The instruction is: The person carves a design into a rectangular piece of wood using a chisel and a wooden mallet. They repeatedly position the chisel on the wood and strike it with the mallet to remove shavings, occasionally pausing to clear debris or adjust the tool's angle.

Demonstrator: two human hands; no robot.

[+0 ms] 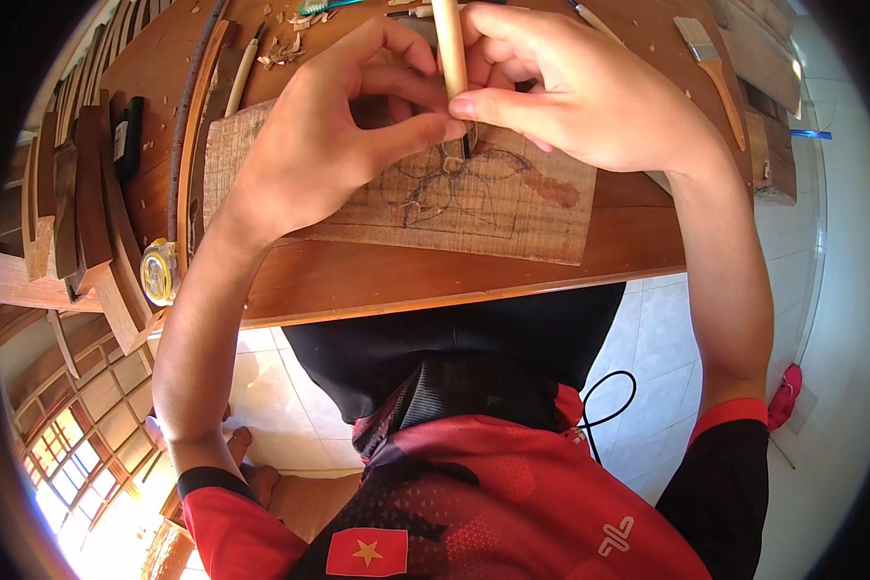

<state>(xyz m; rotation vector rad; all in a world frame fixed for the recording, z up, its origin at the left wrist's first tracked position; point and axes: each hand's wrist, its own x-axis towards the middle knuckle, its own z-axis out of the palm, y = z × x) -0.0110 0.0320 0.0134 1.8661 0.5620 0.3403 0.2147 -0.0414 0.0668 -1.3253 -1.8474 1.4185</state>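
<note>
A carving chisel (450, 53) with a pale wooden handle stands nearly upright, its dark metal tip down at a wooden board (541, 232). My right hand (599, 101) pinches the lower handle between thumb and fingers. From the other side my left hand (309, 135) closes on the same chisel, its thumb tip low by the metal. Dark lines of a flower-like pattern are drawn on the board, and the chisel tip meets the pattern near its centre. Some of the left fingers are hidden behind the tool.
Another light-handled chisel (246, 70) and wood shavings (278, 50) lie at the far left. A flat brush (710, 72) rests at the right. Near the table's left edge sits a yellow tape measure (159, 273), beside stacked dark wood pieces (95, 198). The table edge (435, 302) is close to my body.
</note>
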